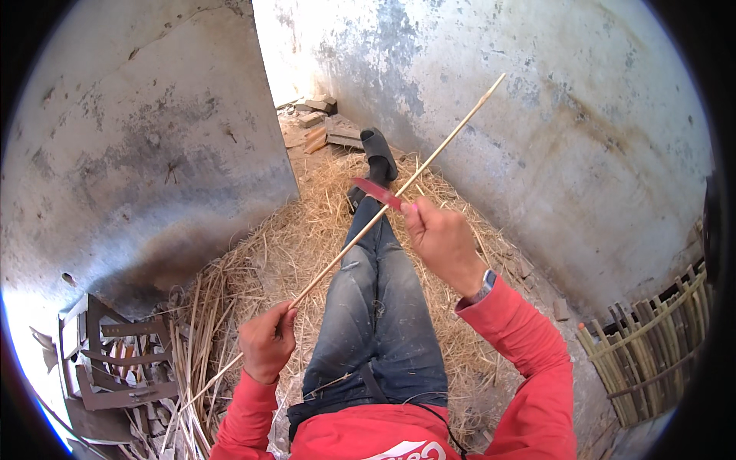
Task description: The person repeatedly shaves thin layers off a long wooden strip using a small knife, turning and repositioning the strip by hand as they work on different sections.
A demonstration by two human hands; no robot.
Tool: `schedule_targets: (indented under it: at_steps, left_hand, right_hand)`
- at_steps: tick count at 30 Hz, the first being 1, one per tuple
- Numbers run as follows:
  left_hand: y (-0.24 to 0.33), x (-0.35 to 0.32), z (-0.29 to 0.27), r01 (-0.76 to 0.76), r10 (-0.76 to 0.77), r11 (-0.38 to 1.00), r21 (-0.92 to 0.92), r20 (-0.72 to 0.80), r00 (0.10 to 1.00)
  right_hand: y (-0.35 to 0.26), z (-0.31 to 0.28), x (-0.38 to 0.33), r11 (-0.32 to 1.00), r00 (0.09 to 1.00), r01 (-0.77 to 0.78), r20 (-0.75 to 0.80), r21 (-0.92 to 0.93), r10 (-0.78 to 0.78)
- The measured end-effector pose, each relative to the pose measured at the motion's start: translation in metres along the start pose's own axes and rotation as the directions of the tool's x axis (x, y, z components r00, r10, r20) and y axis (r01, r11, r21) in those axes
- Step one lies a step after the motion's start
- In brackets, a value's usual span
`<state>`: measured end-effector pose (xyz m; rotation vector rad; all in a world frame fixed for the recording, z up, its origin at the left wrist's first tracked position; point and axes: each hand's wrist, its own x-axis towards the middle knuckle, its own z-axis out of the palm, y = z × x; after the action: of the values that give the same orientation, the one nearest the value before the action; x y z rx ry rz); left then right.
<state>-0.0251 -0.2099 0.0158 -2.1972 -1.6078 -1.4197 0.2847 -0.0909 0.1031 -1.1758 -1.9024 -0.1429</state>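
I count two hands, one left hand (267, 341) and one right hand (445, 238), with one long stick (337, 259), one red-bladed knife (377, 192) and one wristwatch (483, 285) on my feed. Around the floor (586, 379) I make it two dark sandals (379, 153), one brown frame (126, 396) by its left edge, one cane rack (652, 349) by its right edge, and several bricks (314, 119) at its far corner, too jumbled to number. The thin strips (201, 330) near the left edge outrun my count.
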Motion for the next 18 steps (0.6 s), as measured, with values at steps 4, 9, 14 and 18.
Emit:
schedule_targets:
  at_steps: [4,9,14,18]
  left_hand:
    - [0.015,-0.001,0.003,0.043,-0.042,0.998,-0.054,0.002,0.999]
    - [0.011,0.005,0.008,0.050,-0.050,0.999,-0.014,0.019,0.999]
    - [0.027,0.001,0.015,0.128,-0.128,0.984,-0.123,0.011,0.992]
    - [0.028,0.008,0.022,0.151,-0.152,0.972,-0.178,0.012,0.988]
  right_hand:
    - [0.021,-0.015,0.017,0.991,0.983,-0.132,-0.126,0.028,0.134]
    - [-0.014,0.013,-0.022,0.999,0.996,0.050,0.072,0.013,-0.051]
    - [0.015,-0.009,0.001,0.971,0.962,-0.238,-0.127,0.036,0.240]
    - [-0.031,0.015,-0.046,0.982,0.989,0.085,0.103,0.166,-0.103]
